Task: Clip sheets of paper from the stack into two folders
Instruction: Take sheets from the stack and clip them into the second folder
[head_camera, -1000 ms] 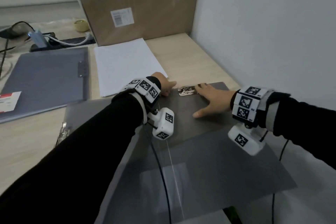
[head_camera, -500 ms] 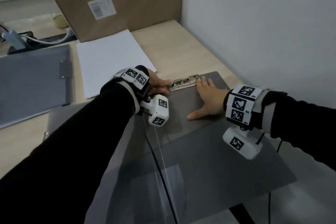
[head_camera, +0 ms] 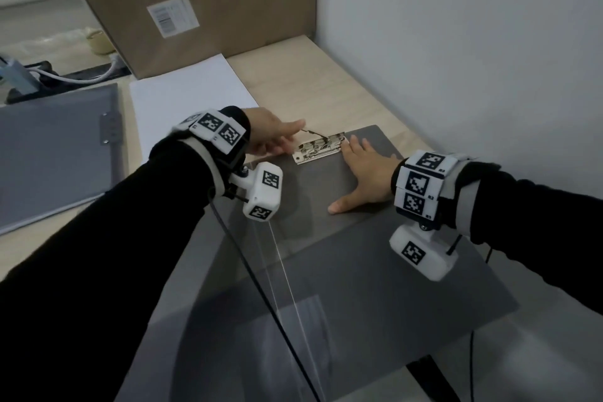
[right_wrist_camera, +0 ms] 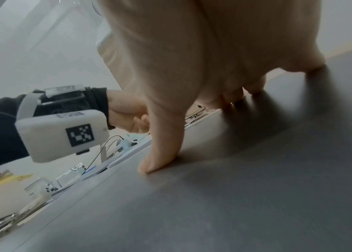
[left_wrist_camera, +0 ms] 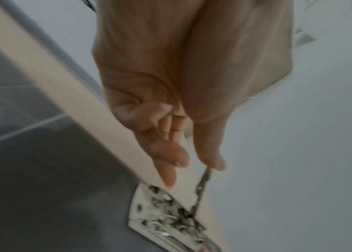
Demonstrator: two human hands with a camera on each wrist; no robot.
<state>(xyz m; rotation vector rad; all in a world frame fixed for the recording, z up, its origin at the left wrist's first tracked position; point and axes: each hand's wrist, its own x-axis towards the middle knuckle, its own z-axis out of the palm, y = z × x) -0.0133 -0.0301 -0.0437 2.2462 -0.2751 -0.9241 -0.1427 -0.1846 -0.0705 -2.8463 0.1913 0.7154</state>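
Observation:
An open dark grey folder (head_camera: 359,271) lies in front of me, its clear cover (head_camera: 293,336) folded toward the near left. A metal clip (head_camera: 321,152) sits at its far edge, and the clip's thin lever (head_camera: 313,134) stands raised. My left hand (head_camera: 293,130) reaches to the lever with fairly straight fingers. In the left wrist view the thumb tip (left_wrist_camera: 212,162) touches the lever's end (left_wrist_camera: 203,184). My right hand (head_camera: 362,170) lies flat on the folder board just right of the clip, thumb (right_wrist_camera: 160,153) spread. The white paper stack (head_camera: 186,108) and a second, closed grey folder (head_camera: 55,153) lie to the left.
A large cardboard box (head_camera: 212,3) stands at the back of the wooden desk (head_camera: 326,91). A white wall (head_camera: 456,42) runs close along the right. Cables and a power strip (head_camera: 49,78) lie at the far left. The folder's near corner overhangs the desk edge.
The clip's lever lay flat a second ago and now stands raised at my left hand. My right hand has stayed pressed on the board. The head view has shifted.

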